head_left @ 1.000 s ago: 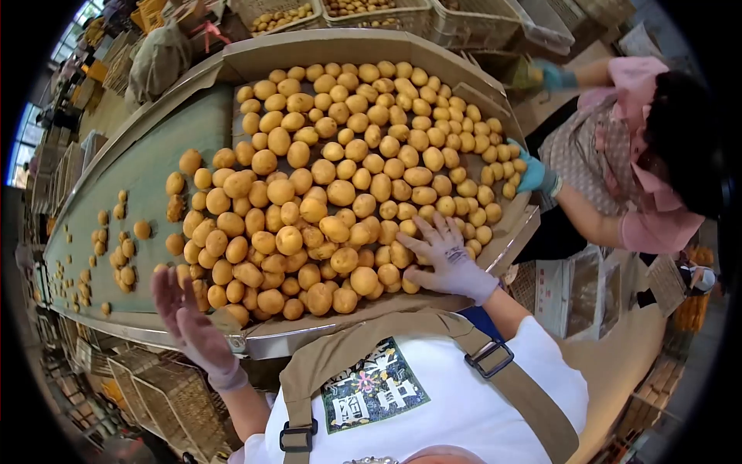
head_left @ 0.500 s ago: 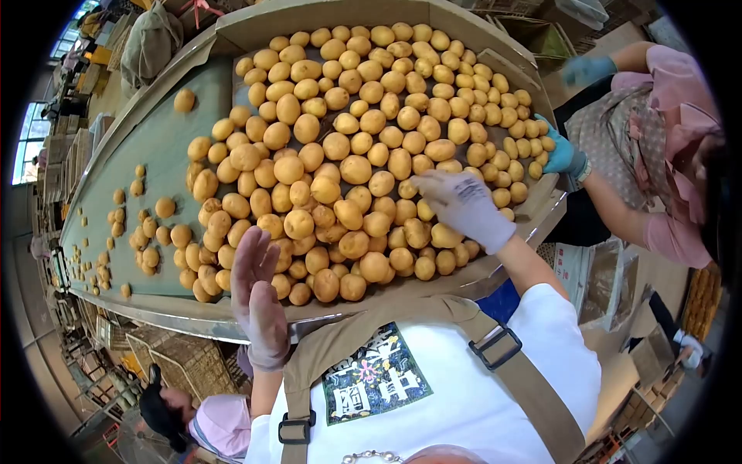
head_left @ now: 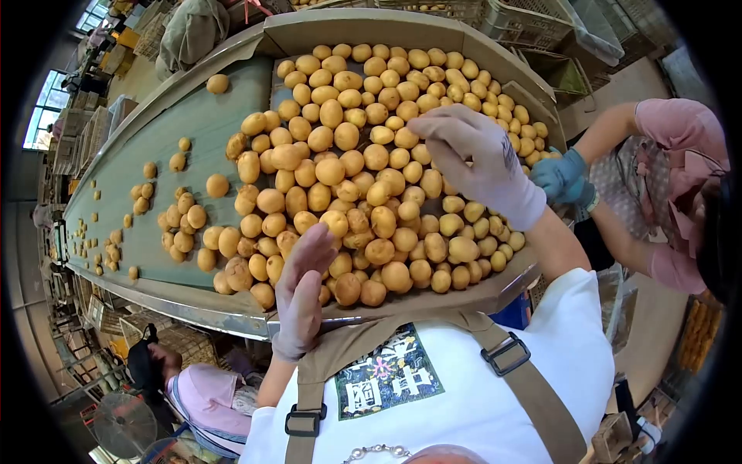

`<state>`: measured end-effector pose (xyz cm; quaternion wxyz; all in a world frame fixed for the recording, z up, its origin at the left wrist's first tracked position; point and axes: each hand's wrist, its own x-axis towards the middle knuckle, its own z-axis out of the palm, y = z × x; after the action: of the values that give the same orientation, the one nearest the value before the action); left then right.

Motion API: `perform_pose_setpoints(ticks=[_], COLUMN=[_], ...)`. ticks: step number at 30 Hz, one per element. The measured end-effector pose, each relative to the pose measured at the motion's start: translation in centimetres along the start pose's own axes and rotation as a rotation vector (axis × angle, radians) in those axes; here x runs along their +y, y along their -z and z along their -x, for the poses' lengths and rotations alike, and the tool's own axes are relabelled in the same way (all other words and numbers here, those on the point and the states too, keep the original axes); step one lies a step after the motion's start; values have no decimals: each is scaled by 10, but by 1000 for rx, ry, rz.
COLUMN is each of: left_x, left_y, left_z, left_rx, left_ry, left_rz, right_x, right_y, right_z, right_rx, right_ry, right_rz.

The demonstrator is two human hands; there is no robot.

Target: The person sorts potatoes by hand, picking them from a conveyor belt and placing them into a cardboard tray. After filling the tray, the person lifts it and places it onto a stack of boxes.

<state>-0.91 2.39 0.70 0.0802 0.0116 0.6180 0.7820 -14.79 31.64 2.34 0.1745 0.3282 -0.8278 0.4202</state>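
Observation:
Round yellow-brown potatoes [head_left: 330, 171] cover the broad end of a sorting table with raised sides. My left hand [head_left: 304, 290], in a pale glove, is at the near edge, fingers stretched out together and thumb apart. It holds nothing and is nearest the potatoes along the front. My right hand [head_left: 483, 166], in a whitish glove with dark print on its back, hovers over the potatoes at right. Its fingers are loosely bent, with a gap to the thumb, and no potato shows in it. The hand hides part of the pile.
A green conveyor belt [head_left: 178, 147] with scattered potatoes runs off to the left. The table's cardboard-lined rim [head_left: 340, 22] surrounds the pile. At right stands a co-worker with blue-gloved hands [head_left: 563, 176] close together near the table's end. Plastic crates [head_left: 529, 22] stand behind.
My right hand has risen from the potatoes, looking larger and nearer. My left hand stays open at the near edge. The co-worker's hands have come together. The view has shifted slightly.

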Motion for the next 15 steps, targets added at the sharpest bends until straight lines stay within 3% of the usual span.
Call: perform_pose_setpoints(ticks=[1, 6, 9, 12, 15], left_x=[-2, -13, -10, -7, 1], left_y=[4, 13, 16, 18, 13], left_z=[2, 15, 14, 8, 6], left_rx=[13, 91, 66, 45, 18], left_ry=[-20, -24, -12, 27, 41], left_rz=[1, 69, 68, 52, -29], right_x=[3, 24, 7, -3, -3], right_y=[1, -49, -68, -67, -59], right_z=[2, 89, 96, 87, 76], right_rx=[-11, -666, -535, -595, -586], right_ry=[-50, -301, -350, -300, -297], right_rz=[26, 475, 289, 351, 127])
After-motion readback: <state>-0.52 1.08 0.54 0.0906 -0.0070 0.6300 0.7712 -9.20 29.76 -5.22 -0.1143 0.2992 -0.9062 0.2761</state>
